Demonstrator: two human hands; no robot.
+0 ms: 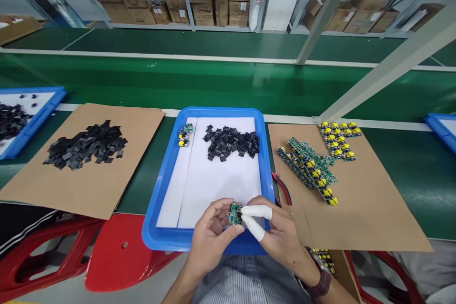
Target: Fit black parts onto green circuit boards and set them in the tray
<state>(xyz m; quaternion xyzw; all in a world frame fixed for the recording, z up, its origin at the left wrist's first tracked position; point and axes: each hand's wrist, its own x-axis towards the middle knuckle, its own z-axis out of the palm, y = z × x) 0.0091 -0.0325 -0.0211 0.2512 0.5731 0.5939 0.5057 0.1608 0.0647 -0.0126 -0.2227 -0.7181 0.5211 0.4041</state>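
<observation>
Over the near edge of the blue tray (268,175), my left hand (213,230) holds a small green circuit board (235,214) between thumb and fingers. White finger cots cover the thumb and index finger of my right hand (272,228). Those two fingertips pinch close together at the board's right edge, on a small dark bit; whether it is part of the board or a separate piece, I cannot tell. Farther back on the tray's white lining lies a heap of small black pieces (231,141). Several small boards with yellow parts (183,138) sit at the tray's left rim.
Cardboard on the left carries another heap of black pieces (87,145). On the right-hand cardboard (370,199) lie green board panels (311,166) and yellow-topped parts (337,140). Red-handled pliers (282,189) rest beside the tray. A slanted white post (384,66) rises behind.
</observation>
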